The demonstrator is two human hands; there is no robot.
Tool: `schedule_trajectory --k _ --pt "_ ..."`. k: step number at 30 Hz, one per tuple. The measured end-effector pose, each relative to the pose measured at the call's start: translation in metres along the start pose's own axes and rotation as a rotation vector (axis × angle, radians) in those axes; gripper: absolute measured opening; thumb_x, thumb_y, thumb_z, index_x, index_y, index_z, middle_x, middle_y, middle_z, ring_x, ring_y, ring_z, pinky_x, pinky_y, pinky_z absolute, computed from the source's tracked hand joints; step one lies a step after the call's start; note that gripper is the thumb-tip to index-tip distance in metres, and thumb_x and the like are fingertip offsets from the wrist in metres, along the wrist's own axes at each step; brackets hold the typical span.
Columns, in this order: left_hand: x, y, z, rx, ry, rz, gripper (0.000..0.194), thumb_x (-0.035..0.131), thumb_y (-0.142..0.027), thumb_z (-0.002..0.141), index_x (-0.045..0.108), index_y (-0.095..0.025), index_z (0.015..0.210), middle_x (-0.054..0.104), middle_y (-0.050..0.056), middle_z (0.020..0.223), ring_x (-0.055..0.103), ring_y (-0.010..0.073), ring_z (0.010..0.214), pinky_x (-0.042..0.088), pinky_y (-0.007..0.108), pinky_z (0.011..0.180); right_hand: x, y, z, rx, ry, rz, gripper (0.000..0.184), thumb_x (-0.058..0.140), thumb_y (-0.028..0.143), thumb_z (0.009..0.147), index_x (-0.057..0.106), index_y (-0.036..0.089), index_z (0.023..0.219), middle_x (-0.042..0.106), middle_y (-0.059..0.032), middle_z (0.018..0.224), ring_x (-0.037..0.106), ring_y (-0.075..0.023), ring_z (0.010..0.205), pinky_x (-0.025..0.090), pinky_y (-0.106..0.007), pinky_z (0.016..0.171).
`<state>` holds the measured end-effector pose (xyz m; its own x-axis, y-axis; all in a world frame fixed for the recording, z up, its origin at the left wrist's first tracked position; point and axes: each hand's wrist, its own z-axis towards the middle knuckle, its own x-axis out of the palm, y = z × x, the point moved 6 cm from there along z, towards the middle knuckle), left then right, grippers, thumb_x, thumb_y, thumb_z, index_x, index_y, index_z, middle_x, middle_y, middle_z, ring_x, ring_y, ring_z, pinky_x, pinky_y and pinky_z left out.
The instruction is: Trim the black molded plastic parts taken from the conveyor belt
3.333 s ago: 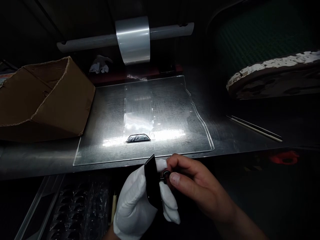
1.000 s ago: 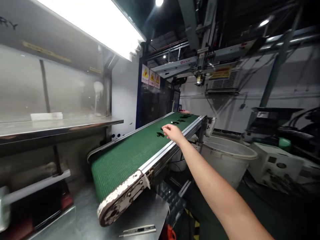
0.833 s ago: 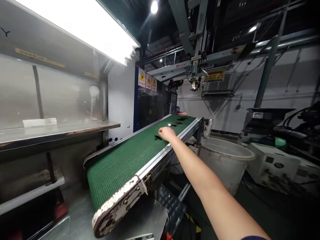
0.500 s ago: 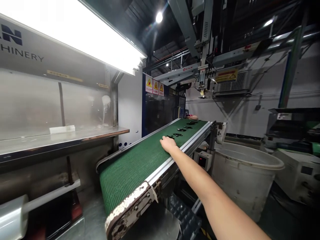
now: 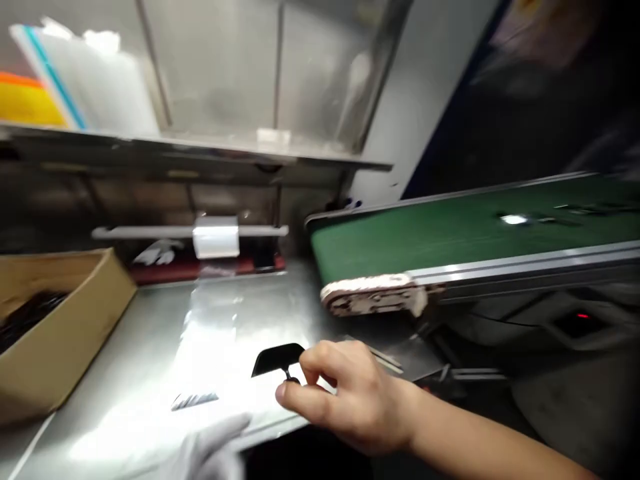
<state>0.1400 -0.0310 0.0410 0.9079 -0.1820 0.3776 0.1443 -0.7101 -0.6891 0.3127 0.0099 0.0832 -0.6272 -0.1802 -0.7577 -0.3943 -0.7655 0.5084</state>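
My right hand (image 5: 345, 393), bare, pinches a glossy black plastic part (image 5: 277, 358) between thumb and forefinger. The part has a flat, rounded blade and a short stem, and the fingers close on the stem end. It hangs above the shiny metal worktable (image 5: 155, 333). My left hand (image 5: 205, 453), in a pale glove, reaches in at the bottom edge, blurred and partly cut off. Its forefinger is stretched out, and I see nothing in it. Beyond it, a small dark-striped strip (image 5: 195, 400) lies on the table.
A green conveyor belt (image 5: 400, 240) at the right carries several black parts (image 5: 545, 219). On the left stands a cardboard box (image 5: 65, 340) with dark pieces inside. A roll of clear film (image 5: 216, 239) sits on a bar behind the table, under a metal shelf (image 5: 200, 143).
My view has swung left and down from the conveyor to the worktable. My right hand has left the belt and now holds a black part over the table. My gloved left hand has appeared.
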Motion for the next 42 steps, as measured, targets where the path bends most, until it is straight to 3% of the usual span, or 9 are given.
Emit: schedule_trajectory --k 4,7,11,16,18,21,24,32,42 --pt "-0.031 0.041 -0.03 -0.153 -0.132 -0.277 0.074 0.033 -0.076 0.098 0.071 -0.019 0.127 0.067 0.005 0.057 0.06 0.0175 0.042 0.046 0.026 0.039 0.04 0.041 0.011 -0.135 0.112 0.22 0.03 0.067 0.017 0.093 0.075 0.027 0.12 0.064 0.0005 0.076 0.051 -0.0124 0.059 0.036 -0.027 0.052" --pt "-0.034 0.052 -0.037 -0.157 -0.046 -0.487 0.068 0.033 -0.068 0.103 0.073 -0.017 0.124 0.063 0.003 0.046 0.053 0.0145 0.031 0.034 0.019 0.031 0.058 0.052 0.009 -0.173 0.168 0.249 0.035 0.067 0.013 0.092 0.075 0.029 0.121 0.065 0.0006 0.076 0.051 -0.0122 0.058 0.036 -0.027 0.051" --pt "-0.03 0.05 -0.045 -0.085 0.015 -0.485 0.062 0.031 -0.044 0.11 0.078 -0.008 0.09 0.06 0.006 0.043 0.057 0.0118 0.036 0.035 0.016 0.037 0.068 0.053 0.002 -0.125 0.142 0.287 0.033 0.065 0.013 0.094 0.076 0.029 0.12 0.067 -0.0019 0.08 0.05 -0.0129 0.059 0.035 -0.028 0.052" --pt "-0.022 0.051 -0.054 -0.009 0.116 -0.665 0.052 0.027 -0.037 0.11 0.066 -0.01 0.132 0.069 0.007 0.053 0.06 0.0145 0.037 0.038 0.018 0.039 0.082 0.053 -0.007 0.034 0.041 0.479 0.029 0.053 0.015 0.104 0.072 0.027 0.123 0.066 -0.0056 0.095 0.058 -0.0151 0.072 0.044 -0.03 0.064" --pt "-0.02 0.052 -0.055 -0.008 0.109 -0.715 0.056 0.023 -0.037 0.111 0.061 -0.008 0.139 0.071 0.01 0.056 0.061 0.0153 0.039 0.041 0.02 0.044 0.089 0.055 -0.011 0.137 -0.055 0.579 0.032 0.046 0.013 0.107 0.072 0.025 0.122 0.064 -0.0058 0.097 0.06 -0.0153 0.076 0.048 -0.03 0.067" --pt "-0.021 0.055 -0.056 -0.047 0.06 -0.763 0.063 0.013 -0.037 0.111 0.056 -0.004 0.143 0.07 0.012 0.054 0.061 0.016 0.039 0.043 0.02 0.044 0.099 0.06 -0.02 0.281 -0.224 0.742 0.033 0.055 0.005 0.099 0.071 0.022 0.123 0.063 -0.0059 0.101 0.065 -0.0164 0.084 0.055 -0.03 0.072" --pt "-0.02 0.058 -0.058 -0.048 0.06 -0.798 0.061 0.015 -0.036 0.111 0.055 -0.005 0.145 0.073 0.015 0.061 0.063 0.0174 0.042 0.045 0.021 0.042 0.111 0.065 -0.03 0.411 -0.322 0.886 0.047 0.062 -0.005 0.089 0.072 0.024 0.124 0.063 -0.0051 0.106 0.068 -0.017 0.09 0.057 -0.029 0.078" --pt "-0.014 0.072 -0.06 0.006 0.03 -0.85 0.056 0.024 -0.036 0.111 0.044 -0.011 0.156 0.073 0.011 0.064 0.066 0.0178 0.045 0.056 0.026 0.05 0.125 0.07 -0.045 0.582 -0.389 1.122 0.042 0.057 0.0 0.097 0.072 0.027 0.126 0.063 -0.004 0.111 0.066 -0.0155 0.098 0.055 -0.028 0.087" --pt "-0.01 0.075 -0.051 -0.063 -0.048 -0.84 0.057 0.033 -0.042 0.108 0.052 -0.01 0.151 0.07 0.006 0.058 0.061 0.0187 0.037 0.047 0.026 0.038 0.138 0.07 -0.051 0.781 -0.371 1.274 0.03 0.05 0.014 0.107 0.072 0.029 0.119 0.063 -0.0024 0.108 0.062 -0.0141 0.098 0.053 -0.027 0.09"
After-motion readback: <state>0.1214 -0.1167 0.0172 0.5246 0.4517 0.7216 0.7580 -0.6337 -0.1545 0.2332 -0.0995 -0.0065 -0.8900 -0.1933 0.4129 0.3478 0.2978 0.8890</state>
